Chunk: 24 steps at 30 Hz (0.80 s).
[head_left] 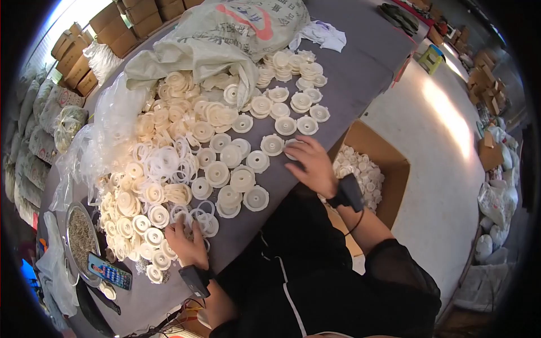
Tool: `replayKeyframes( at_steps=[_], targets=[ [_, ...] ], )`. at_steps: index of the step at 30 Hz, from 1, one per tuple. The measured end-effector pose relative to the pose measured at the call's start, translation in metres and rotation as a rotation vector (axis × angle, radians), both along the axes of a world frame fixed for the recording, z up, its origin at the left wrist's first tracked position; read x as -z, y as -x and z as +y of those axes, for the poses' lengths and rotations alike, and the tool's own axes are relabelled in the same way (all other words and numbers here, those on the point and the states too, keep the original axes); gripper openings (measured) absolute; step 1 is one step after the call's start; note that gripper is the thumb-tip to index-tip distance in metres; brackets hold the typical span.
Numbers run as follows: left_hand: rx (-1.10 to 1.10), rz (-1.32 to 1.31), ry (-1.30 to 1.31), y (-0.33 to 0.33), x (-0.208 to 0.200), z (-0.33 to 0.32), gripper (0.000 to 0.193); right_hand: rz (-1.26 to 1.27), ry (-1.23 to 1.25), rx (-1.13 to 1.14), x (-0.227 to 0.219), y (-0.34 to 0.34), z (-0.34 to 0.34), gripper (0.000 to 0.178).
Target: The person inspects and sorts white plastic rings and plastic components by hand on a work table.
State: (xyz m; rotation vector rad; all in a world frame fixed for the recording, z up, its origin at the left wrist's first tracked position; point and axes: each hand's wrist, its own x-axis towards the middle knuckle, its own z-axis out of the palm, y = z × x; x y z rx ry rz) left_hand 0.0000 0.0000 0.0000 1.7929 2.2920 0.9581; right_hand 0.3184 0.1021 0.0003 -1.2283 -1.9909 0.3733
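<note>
My left hand (188, 246) reaches into the near edge of a pile of round cream-white plastic discs (127, 203), its fingers apart among discs and thin white rings (206, 209). Small grey bits lie partly hidden below it. My right hand (315, 167) is at the table's right side, fingers stretched out and thumb apart. Its fingertips touch a white plastic disc (291, 143), which they partly cover. Between the hands sit translucent white discs with a central hub (257, 161), some stacked, some single. Looser white rings (160, 163) are heaped in the middle of the pile.
A big woven sack (231, 31) lies open behind the discs, with clear plastic film (115, 112) to its left. A bowl of small grains (83, 239) and a phone (110, 271) are at the left. A cardboard box (394, 174) of white parts stands below the right table edge.
</note>
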Motion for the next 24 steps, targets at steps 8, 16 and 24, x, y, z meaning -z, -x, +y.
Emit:
replayKeyframes(
  at_steps=[8, 16, 24],
  targets=[
    [-0.02, -0.248, -0.351, 0.007, 0.009, -0.009, 0.013, -0.063, -0.211, 0.112, -0.004, 0.022, 0.026, 0.013],
    [-0.094, -0.429, -0.474, 0.005, 0.004, -0.002, 0.011, 0.668, 0.252, 0.072, -0.013, 0.012, -0.006, 0.011],
    [-0.092, -0.461, -0.48, 0.001, 0.005, -0.003, 0.01, 0.258, 0.084, 0.578, -0.017, -0.073, -0.041, 0.014]
  ],
)
